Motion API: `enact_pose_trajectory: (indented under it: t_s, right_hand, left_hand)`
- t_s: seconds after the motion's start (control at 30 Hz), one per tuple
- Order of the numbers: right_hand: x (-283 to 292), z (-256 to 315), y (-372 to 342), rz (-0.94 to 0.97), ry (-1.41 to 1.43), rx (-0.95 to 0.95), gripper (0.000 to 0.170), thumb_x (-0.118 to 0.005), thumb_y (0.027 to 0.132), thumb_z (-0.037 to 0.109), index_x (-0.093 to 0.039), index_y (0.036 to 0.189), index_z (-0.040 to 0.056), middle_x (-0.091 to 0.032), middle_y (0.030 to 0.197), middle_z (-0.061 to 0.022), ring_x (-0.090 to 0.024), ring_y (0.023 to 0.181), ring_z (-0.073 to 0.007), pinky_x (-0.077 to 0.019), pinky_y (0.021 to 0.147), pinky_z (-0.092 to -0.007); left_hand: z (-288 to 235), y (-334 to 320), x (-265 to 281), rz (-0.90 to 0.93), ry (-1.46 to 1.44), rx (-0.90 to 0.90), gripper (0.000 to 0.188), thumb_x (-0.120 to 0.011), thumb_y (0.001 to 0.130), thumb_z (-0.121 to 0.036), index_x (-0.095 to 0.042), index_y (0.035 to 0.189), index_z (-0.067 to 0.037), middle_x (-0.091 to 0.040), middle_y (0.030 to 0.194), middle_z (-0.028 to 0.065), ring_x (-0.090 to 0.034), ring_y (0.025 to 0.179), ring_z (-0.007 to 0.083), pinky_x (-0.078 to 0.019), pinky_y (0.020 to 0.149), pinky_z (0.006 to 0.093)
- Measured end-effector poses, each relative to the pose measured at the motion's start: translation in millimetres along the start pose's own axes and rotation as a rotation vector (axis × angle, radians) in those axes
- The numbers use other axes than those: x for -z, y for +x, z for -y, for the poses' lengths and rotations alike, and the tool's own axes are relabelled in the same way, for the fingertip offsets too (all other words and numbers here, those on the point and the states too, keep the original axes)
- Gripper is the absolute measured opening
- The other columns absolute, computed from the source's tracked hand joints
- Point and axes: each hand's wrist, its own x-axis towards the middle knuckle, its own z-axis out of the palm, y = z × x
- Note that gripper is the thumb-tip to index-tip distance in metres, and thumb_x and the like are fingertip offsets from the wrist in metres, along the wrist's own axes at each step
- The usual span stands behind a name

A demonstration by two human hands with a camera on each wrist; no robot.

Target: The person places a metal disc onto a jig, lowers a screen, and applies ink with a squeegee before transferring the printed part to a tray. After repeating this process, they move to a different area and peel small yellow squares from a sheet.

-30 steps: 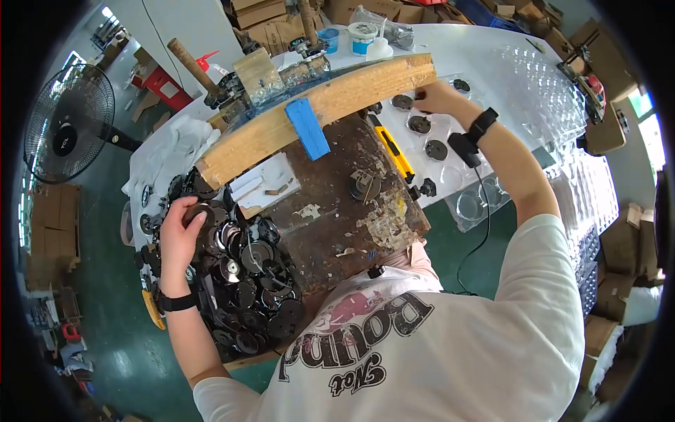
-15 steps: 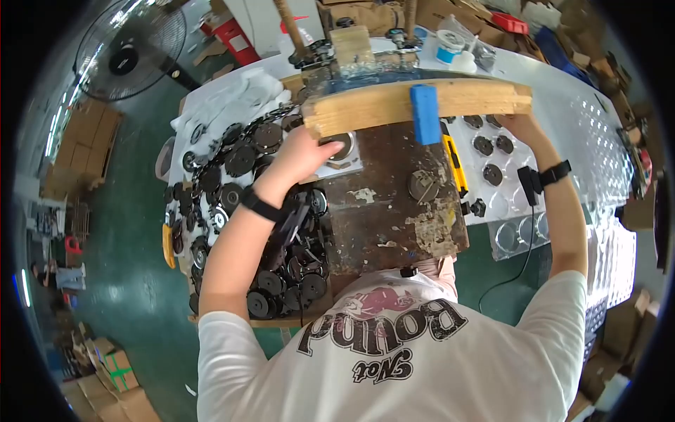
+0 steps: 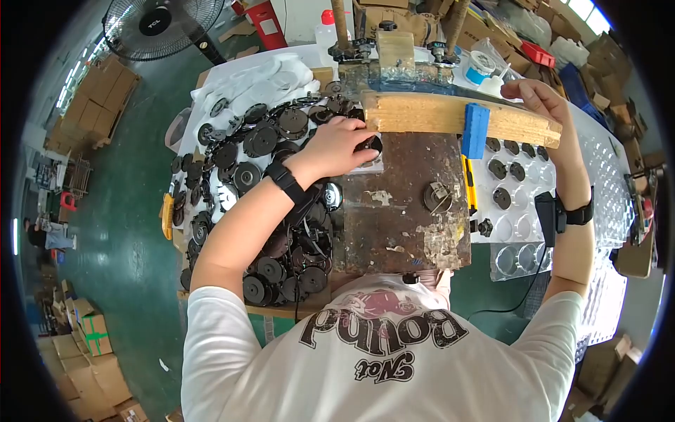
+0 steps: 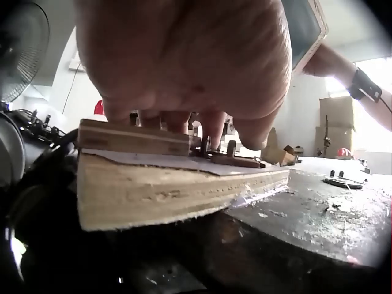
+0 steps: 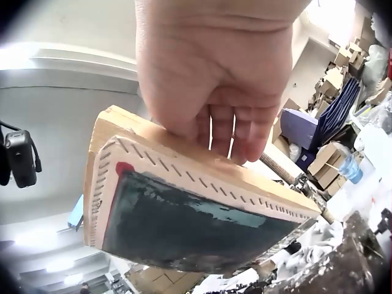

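Note:
My left hand [image 3: 337, 146] reaches under the left end of a raised wooden screen frame [image 3: 422, 112]. Its thumb and fingers lie at a dark round disc [image 3: 370, 145] there. In the left wrist view, straight spread fingers point down onto a small fixture on a light wooden block [image 4: 177, 190]; the palm hides part of it. My right hand [image 3: 538, 98] is at the frame's right end, fingers loosely bent, no part visible in it. From the right wrist, its fingers hang beside the frame's edge, above the stapled dark mesh [image 5: 196, 220]. A blue block [image 3: 476, 131] sits on the frame's front bar.
A heap of dark discs [image 3: 260, 141] fills the left side, with white cloth [image 3: 260, 88] behind. Right of the worn dark board [image 3: 401, 218] lie a yellow cutter [image 3: 470, 186] and a clear tray [image 3: 505, 228] holding several discs. A tub [image 3: 480, 67] stands at the back.
My left hand has carried a disc from the heap to the fixture under the frame. The right hand has left the discs in the tray and risen beside the frame's right end. The head view has turned.

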Motion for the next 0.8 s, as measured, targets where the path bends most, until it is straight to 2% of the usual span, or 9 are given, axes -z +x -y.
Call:
enact_pose_trajectory:
  t_s: [0.23, 0.33, 0.43, 0.5, 0.57, 0.63, 0.67, 0.73, 0.8]
  right_hand:
    - [-1, -9, 2, -0.019, 0.065, -0.056, 0.032, -0.049, 0.093, 0.026, -0.058, 0.105, -0.0019, -0.063, 0.098, -0.0091, -0.059, 0.091, -0.0127, -0.0469, 0.08, -0.0248]
    - [0, -9, 2, -0.02, 0.053, -0.087, 0.032, -0.048, 0.094, 0.026, -0.058, 0.105, -0.0018, -0.063, 0.098, -0.009, -0.059, 0.092, -0.0126, -0.0468, 0.08, -0.0248]
    - [3, -10, 2, -0.023, 0.052, -0.107, 0.031, -0.048, 0.094, 0.026, -0.058, 0.105, -0.0014, -0.063, 0.097, -0.0085, -0.058, 0.093, -0.012, -0.0466, 0.08, -0.0247]
    - [9, -12, 2, 0.076, 0.051, -0.09, 0.029, -0.049, 0.093, 0.023, -0.058, 0.105, -0.0014, -0.062, 0.097, -0.0078, -0.058, 0.093, -0.0116, -0.0464, 0.08, -0.0242]
    - [11, -10, 2, 0.126, 0.05, -0.083, 0.027, -0.05, 0.093, 0.022, -0.058, 0.105, -0.0013, -0.062, 0.097, -0.0075, -0.058, 0.093, -0.0114, -0.0463, 0.08, -0.0239]
    - [9, -2, 2, 0.349, -0.069, -0.133, 0.026, -0.053, 0.091, 0.019, -0.057, 0.107, -0.0008, -0.061, 0.098, -0.0059, -0.057, 0.091, -0.0103, -0.0463, 0.079, -0.0241]
    - [6, 0, 2, 0.46, -0.127, -0.156, 0.026, -0.055, 0.09, 0.018, -0.056, 0.109, -0.0005, -0.06, 0.098, -0.0051, -0.057, 0.09, -0.0098, -0.0464, 0.079, -0.0242]
    - [-9, 3, 10, 0.493, -0.194, -0.15, 0.028, -0.057, 0.088, 0.017, -0.056, 0.111, 0.0005, -0.06, 0.099, -0.005, -0.057, 0.089, -0.0104, -0.0464, 0.078, -0.0248]
    - [-30, 8, 22, 0.561, -0.342, -0.138, 0.034, -0.062, 0.084, 0.015, -0.054, 0.115, 0.0025, -0.06, 0.101, -0.0047, -0.057, 0.088, -0.0118, -0.0466, 0.077, -0.0259]
  left_hand:
    - [12, 5, 2, -0.014, 0.037, -0.122, 0.038, -0.054, 0.085, -0.033, -0.055, 0.121, -0.019, -0.049, 0.124, 0.0104, -0.044, 0.114, 0.0306, -0.0367, 0.096, 0.0399]
    - [26, 9, 16, 0.166, -0.02, -0.242, 0.039, -0.054, 0.085, -0.033, -0.054, 0.122, -0.02, -0.047, 0.128, 0.0107, -0.041, 0.118, 0.0308, -0.035, 0.098, 0.0398]
    - [29, 11, 19, 0.183, 0.05, -0.27, 0.039, -0.055, 0.085, -0.03, -0.053, 0.123, -0.021, -0.044, 0.131, 0.0108, -0.039, 0.121, 0.0306, -0.0341, 0.099, 0.0393]
    - [32, 9, 18, 0.194, 0.082, -0.285, 0.04, -0.056, 0.084, -0.029, -0.053, 0.123, -0.021, -0.043, 0.132, 0.0108, -0.038, 0.122, 0.0305, -0.0336, 0.1, 0.0391]
    - [36, -2, 18, 0.044, 0.135, -0.34, 0.045, -0.057, 0.085, -0.028, -0.049, 0.128, -0.019, -0.049, 0.126, 0.012, -0.045, 0.115, 0.029, -0.0383, 0.095, 0.038]
    - [26, -15, 19, -0.027, 0.163, -0.367, 0.047, -0.058, 0.085, -0.027, -0.046, 0.13, -0.018, -0.052, 0.123, 0.0126, -0.048, 0.112, 0.0282, -0.0406, 0.092, 0.0374]
    - [7, -29, 27, -0.054, -0.141, -0.231, 0.051, -0.057, 0.085, -0.026, -0.041, 0.132, -0.015, -0.055, 0.116, 0.0129, -0.052, 0.106, 0.028, -0.0427, 0.088, 0.0372]
    - [-27, -54, 37, -0.109, -0.742, 0.059, 0.06, -0.057, 0.086, -0.025, -0.03, 0.138, -0.01, -0.062, 0.104, 0.0134, -0.059, 0.094, 0.0275, -0.0471, 0.08, 0.0366]
    - [-43, -64, 27, -0.071, -0.751, 0.079, 0.063, -0.056, 0.087, -0.026, -0.025, 0.138, -0.008, -0.063, 0.098, 0.0133, -0.06, 0.089, 0.0277, -0.0476, 0.077, 0.0362]
